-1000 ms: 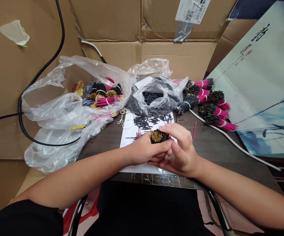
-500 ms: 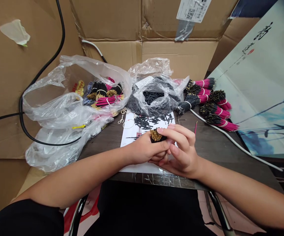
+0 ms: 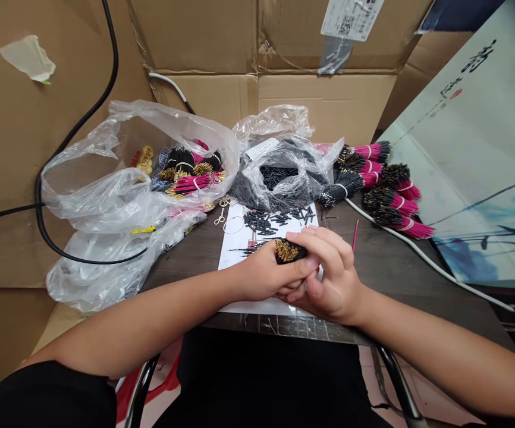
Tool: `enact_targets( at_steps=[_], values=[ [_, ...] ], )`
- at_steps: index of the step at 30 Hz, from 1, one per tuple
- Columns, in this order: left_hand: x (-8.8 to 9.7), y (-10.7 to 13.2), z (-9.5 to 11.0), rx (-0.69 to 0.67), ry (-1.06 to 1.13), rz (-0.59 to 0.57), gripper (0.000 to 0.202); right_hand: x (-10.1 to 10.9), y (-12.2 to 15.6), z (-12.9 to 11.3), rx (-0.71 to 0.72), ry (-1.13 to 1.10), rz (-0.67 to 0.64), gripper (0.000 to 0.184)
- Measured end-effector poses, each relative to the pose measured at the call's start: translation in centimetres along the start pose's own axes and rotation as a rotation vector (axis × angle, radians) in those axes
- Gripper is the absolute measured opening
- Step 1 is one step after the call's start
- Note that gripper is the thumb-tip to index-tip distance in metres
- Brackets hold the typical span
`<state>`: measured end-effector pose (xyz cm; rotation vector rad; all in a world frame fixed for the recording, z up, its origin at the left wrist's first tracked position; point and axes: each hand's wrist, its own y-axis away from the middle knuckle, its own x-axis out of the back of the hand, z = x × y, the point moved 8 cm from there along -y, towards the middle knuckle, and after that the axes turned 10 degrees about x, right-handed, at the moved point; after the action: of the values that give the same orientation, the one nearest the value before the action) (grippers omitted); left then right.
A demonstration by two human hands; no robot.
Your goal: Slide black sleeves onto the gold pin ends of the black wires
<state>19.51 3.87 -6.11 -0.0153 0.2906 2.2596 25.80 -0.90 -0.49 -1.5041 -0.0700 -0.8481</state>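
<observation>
A bundle of black wires with gold terminal ends (image 3: pixel 290 252) is held over the front of the table, gold tips facing up. My left hand (image 3: pixel 260 276) is wrapped round it, thumb across the near side. From the right, my right hand (image 3: pixel 335 279) curls its fingers against the bundle, with fingertips at its top edge; the lower part is hidden by both hands. Beneath lies a white paper sheet (image 3: pixel 227 255), bearing loose short black tubes (image 3: pixel 260 222) and several thin dark pieces (image 3: pixel 251 246).
An open plastic bag of black tubes (image 3: pixel 279 176) stands behind the sheet. Banded pink and black wire bundles (image 3: pixel 400 202) lie at right beside a white cable (image 3: pixel 436 258). More bundles fill a clear bag (image 3: pixel 137 196) at left. Cardboard walls (image 3: pixel 204 35) surround the table.
The bundle has tipped slightly, so its gold ends show more fully, and has shifted a little right and down. Both hands keep hold of it, with the right fingers slightly moved.
</observation>
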Motion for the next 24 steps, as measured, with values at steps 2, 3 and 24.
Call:
enact_targets(
  at_steps=[2,3,24],
  values=[
    [0.0,0.0,-0.2,0.014,0.002,-0.006,0.042,0.1,0.1,0.1,-0.009,0.007,0.008,0.056],
    [0.0,0.0,-0.2,0.025,-0.001,-0.004,0.042,0.2,0.2,0.1,-0.003,0.015,0.004,0.051],
    [-0.6,0.1,0.1,0.076,0.05,-0.044,0.042,0.4,1.2,0.1,0.038,-0.008,0.014,0.042]
  ],
)
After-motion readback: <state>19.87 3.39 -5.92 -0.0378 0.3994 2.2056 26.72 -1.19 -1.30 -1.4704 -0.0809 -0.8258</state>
